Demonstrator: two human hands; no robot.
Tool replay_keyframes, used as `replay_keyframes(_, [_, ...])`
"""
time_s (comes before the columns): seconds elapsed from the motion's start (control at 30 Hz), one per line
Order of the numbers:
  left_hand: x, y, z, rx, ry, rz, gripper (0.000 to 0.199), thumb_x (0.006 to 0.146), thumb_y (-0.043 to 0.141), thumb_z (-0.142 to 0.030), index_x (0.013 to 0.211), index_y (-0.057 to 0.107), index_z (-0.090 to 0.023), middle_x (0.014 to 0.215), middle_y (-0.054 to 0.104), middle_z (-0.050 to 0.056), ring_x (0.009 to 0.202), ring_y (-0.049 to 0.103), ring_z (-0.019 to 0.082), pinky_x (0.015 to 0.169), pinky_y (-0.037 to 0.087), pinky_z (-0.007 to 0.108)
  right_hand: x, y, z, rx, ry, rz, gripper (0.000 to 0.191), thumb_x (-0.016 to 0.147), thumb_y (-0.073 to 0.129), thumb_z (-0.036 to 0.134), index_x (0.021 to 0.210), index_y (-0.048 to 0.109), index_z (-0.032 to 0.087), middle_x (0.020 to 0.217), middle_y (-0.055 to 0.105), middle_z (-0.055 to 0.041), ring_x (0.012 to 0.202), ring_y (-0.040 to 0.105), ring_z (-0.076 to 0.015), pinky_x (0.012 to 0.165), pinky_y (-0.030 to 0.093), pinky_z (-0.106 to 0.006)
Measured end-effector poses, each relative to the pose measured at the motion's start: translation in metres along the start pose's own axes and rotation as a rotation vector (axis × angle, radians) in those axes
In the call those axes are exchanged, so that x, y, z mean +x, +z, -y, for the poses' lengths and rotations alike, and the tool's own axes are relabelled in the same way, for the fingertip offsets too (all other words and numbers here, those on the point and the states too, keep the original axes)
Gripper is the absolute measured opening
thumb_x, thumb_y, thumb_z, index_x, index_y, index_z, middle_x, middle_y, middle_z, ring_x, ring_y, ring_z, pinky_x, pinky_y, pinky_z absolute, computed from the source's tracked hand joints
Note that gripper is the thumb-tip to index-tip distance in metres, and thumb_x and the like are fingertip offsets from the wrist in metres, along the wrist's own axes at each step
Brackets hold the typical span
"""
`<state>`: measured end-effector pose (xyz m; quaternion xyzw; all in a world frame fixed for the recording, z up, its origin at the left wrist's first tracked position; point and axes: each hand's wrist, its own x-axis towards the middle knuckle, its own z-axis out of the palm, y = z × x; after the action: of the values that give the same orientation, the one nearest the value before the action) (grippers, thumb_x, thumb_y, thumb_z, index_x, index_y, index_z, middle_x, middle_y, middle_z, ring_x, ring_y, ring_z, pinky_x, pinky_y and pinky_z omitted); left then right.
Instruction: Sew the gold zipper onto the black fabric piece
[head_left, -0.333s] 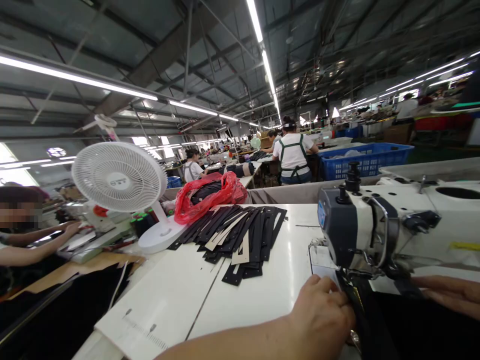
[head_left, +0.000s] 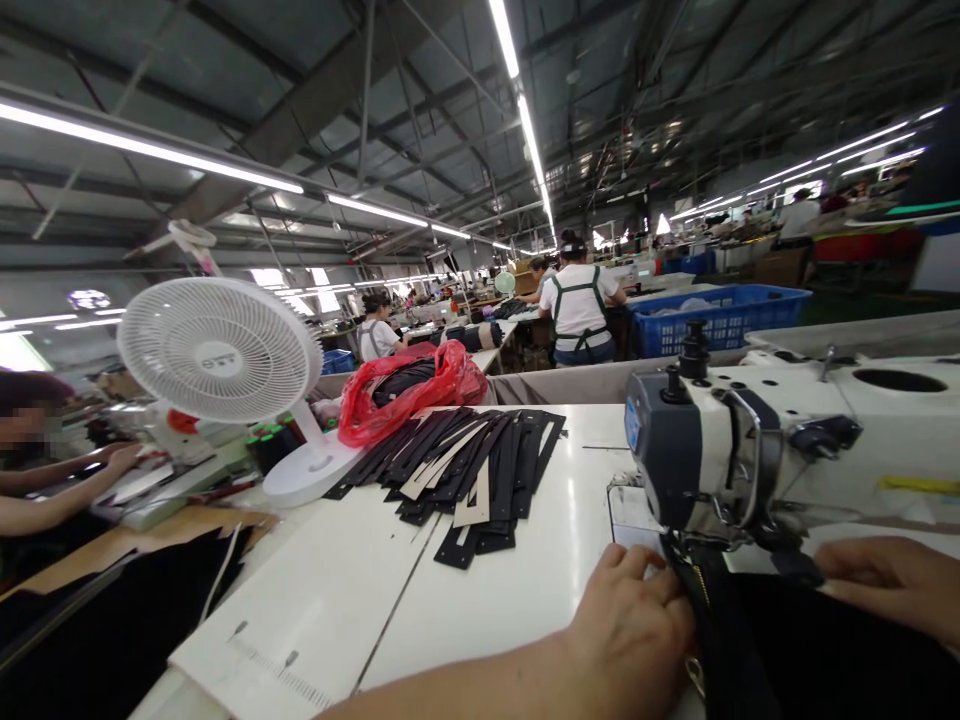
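Right hand [head_left: 892, 585] crept nearer black fabric [head_left: 810, 650]

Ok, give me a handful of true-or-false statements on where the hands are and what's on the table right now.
1. Both hands rest on the black fabric by the sewing machine. True: the left hand and the right hand lie on either side of it.
2. The right hand holds scissors. False: it lies flat on the fabric, with no tool visible.
3. A pile of black strips lies on the white table, apart from the hands. True.
4. The white fan stands right of the machine. False: it stands at the table's left end.
5. The red plastic bag sits behind the strips. True.
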<state>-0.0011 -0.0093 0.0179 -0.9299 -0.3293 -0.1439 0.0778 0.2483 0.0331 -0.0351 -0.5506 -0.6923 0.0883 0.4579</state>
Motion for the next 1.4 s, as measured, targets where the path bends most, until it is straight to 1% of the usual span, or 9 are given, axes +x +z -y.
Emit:
replay_keyframes(0.13, [0.0,-0.002,-0.002,-0.014,0.012,0.035,0.01,0.083,0.051,-0.024,0.086,0.054,-0.014,0.095,0.06,0.006,0.095,0.049,0.023,0.08,0.039,0.037,0.029,-0.034,0.008,0.199,0.185,0.46,0.036,0.077,0.043,0.041,0.075,0.07,0.019,0.08,0.069,-0.0112,0.078,0.065,-0.0222,0.072,0.046,-0.031])
replay_keyframes(0.2, [-0.002,-0.002,-0.004,-0.039,-0.001,0.039,0.009,0.081,0.054,-0.022,0.085,0.054,-0.014,0.096,0.059,0.006,0.096,0.048,0.023,0.083,0.038,0.037,0.039,-0.05,0.011,0.042,0.218,0.728,0.038,0.072,0.049,0.047,0.078,0.071,0.017,0.081,0.07,-0.011,0.078,0.065,-0.0241,0.07,0.048,-0.031])
replay_keyframes(0.27, [-0.003,-0.003,-0.005,-0.092,-0.023,0.047,0.011,0.077,0.057,-0.021,0.085,0.055,-0.015,0.096,0.059,0.006,0.096,0.048,0.023,0.084,0.038,0.037,0.043,-0.06,0.016,-0.072,0.211,0.838,0.039,0.072,0.051,0.05,0.073,0.07,0.016,0.072,0.069,-0.0086,0.069,0.064,-0.0226,0.061,0.046,-0.029])
replay_keyframes(0.53, [-0.002,-0.008,-0.005,-0.216,-0.088,0.084,0.01,0.07,0.058,-0.02,0.079,0.055,-0.018,0.09,0.059,0.005,0.089,0.049,0.024,0.085,0.037,0.042,0.033,-0.051,0.021,-0.259,0.061,0.595,0.025,0.081,0.043,0.035,0.073,0.061,0.019,0.075,0.064,-0.0038,0.073,0.058,-0.0184,0.067,0.042,-0.029])
replay_keyframes(0.7, [-0.008,0.0,-0.011,-0.296,-0.172,-0.001,0.011,0.068,0.058,-0.017,0.079,0.054,-0.019,0.092,0.057,0.005,0.089,0.048,0.024,0.084,0.039,0.043,0.015,-0.042,0.037,-0.436,-0.011,0.315,0.018,0.08,0.042,0.024,0.074,0.058,0.017,0.081,0.061,-0.0099,0.082,0.056,-0.026,0.078,0.041,-0.042])
replay_keyframes(0.83, [-0.015,0.01,-0.01,-0.376,-0.26,-0.133,0.027,0.073,0.056,-0.019,0.099,0.052,-0.016,0.103,0.054,0.01,0.095,0.05,0.026,0.085,0.044,0.044,-0.017,-0.018,0.07,-0.438,-0.336,0.113,0.023,0.088,0.041,0.023,0.095,0.062,0.016,0.096,0.064,-0.0102,0.09,0.058,-0.0229,0.082,0.047,-0.039])
replay_keyframes(0.97, [-0.019,0.017,-0.006,-0.361,-0.172,-0.154,0.051,0.075,0.055,-0.018,0.124,0.045,-0.016,0.127,0.047,0.014,0.116,0.046,0.028,0.1,0.04,0.048,-0.039,0.002,0.082,-0.449,-0.582,0.137,0.033,0.088,0.039,0.015,0.113,0.059,0.007,0.108,0.065,-0.0129,0.098,0.06,-0.0224,0.086,0.051,-0.038])
replay_keyframes(1.23, [-0.011,0.012,0.008,-0.319,0.116,-0.104,0.028,0.085,0.049,-0.019,0.11,0.06,-0.011,0.118,0.058,0.015,0.113,0.053,0.027,0.102,0.041,0.044,-0.035,-0.001,0.08,-0.44,-0.59,0.203,0.034,0.088,0.04,0.014,0.112,0.061,0.003,0.113,0.062,-0.0167,0.103,0.06,-0.0246,0.089,0.051,-0.04])
replay_keyframes(1.4, [-0.01,0.009,0.011,-0.277,0.183,-0.13,0.024,0.089,0.043,-0.017,0.106,0.06,-0.012,0.113,0.06,0.014,0.112,0.054,0.025,0.1,0.043,0.044,-0.034,-0.001,0.083,-0.442,-0.58,0.232,0.034,0.088,0.041,0.015,0.113,0.06,0.002,0.115,0.061,-0.017,0.106,0.058,-0.0251,0.092,0.049,-0.04])
